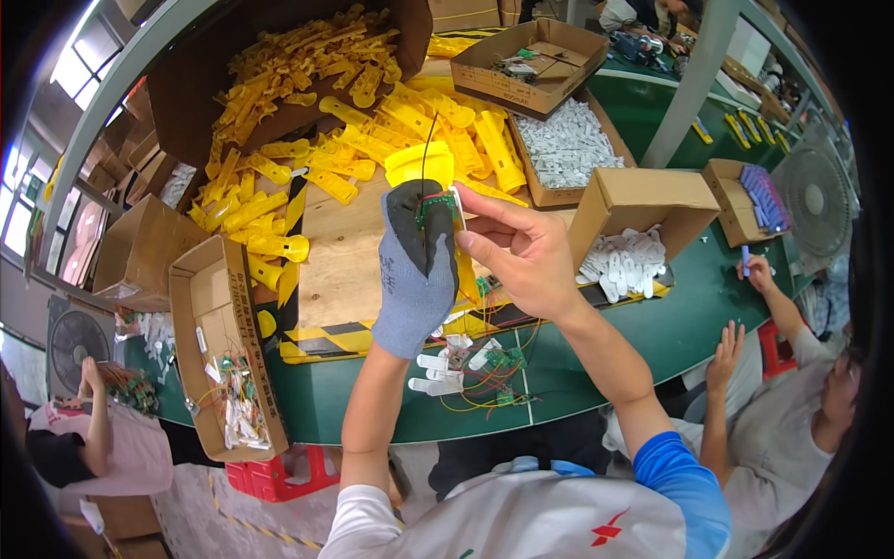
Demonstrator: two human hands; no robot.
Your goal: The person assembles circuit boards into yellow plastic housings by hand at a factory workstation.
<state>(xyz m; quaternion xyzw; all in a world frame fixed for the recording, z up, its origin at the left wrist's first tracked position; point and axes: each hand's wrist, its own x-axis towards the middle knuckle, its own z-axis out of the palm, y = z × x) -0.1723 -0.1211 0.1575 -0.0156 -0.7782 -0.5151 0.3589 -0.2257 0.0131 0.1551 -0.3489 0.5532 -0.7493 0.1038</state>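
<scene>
My left hand [411, 279], in a grey-blue glove with a dark palm, is closed around a yellow plastic housing [417, 165]. The housing's wide end sticks out past the fingers, and another part shows below them. Against the glove sits a small green circuit board [434, 207] with red wires, and a thin black wire [428, 140] rises from it. Between the thumb and fingers of my bare right hand [526, 256] is a slim white plastic piece [458, 207], held on edge beside the board. My fingers hide how the piece meets the housing.
Loose yellow housings [372, 135] heap up beyond the wooden board [345, 270]. White parts fill a carton [619, 256] on the right. Wired boards [503, 361] lie near me; another carton [191, 279] stands left. Co-workers sit on both sides, one hand [759, 275] holding a purple piece.
</scene>
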